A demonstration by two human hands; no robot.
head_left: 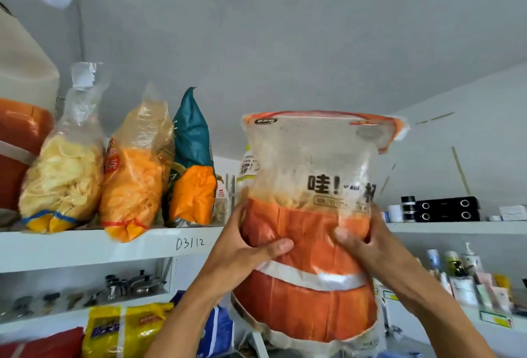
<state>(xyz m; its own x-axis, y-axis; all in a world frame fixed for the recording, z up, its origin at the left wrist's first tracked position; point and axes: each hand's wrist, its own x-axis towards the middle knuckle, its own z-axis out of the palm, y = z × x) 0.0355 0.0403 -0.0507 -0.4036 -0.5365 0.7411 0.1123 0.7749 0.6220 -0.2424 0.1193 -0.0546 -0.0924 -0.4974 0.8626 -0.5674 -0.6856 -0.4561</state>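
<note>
Evidently mid-lift: my left hand and right hand gripped the bag; next, I judged, it needed room on the shelf.

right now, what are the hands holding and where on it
Both hands hold the large orange-and-clear snack bag by its middle: the left hand grips its left side, thumb across the front, and the right hand grips its right side.

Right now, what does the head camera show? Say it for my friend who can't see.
A left hand and a right hand grip a big orange-and-clear snack bag, holding it upright in front of a white shelf. On that shelf stand three more: a pale yellow bag, an orange bag and a teal-and-orange bag.
</note>
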